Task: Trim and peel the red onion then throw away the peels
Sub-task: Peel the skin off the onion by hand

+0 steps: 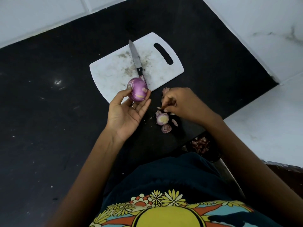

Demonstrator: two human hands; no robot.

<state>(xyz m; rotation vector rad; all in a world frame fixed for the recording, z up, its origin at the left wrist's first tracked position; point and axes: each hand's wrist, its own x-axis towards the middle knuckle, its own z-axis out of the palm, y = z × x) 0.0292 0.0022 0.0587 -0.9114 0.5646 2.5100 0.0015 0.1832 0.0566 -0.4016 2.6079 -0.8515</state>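
Both hands work over the near edge of the cutting board [114, 71]: the left hand [127, 115] lies palm-up and mostly open, pinching the red onion [137, 91] between thumb and fingertips just above the board's near right corner. The right hand [178, 102] is curled, fingertips closed on a scrap of peel, over the peels [163, 119] heaped on the black counter [49, 112] beside that corner.

To gather well, sweep the loose skins and both trimmed end caps into one pile, then lift them together, so nothing flakes away.

The onion looks fully peeled, glossy purple, both ends cut flat, with a pale spot or two. A knife [135, 58] rests across the board's middle.
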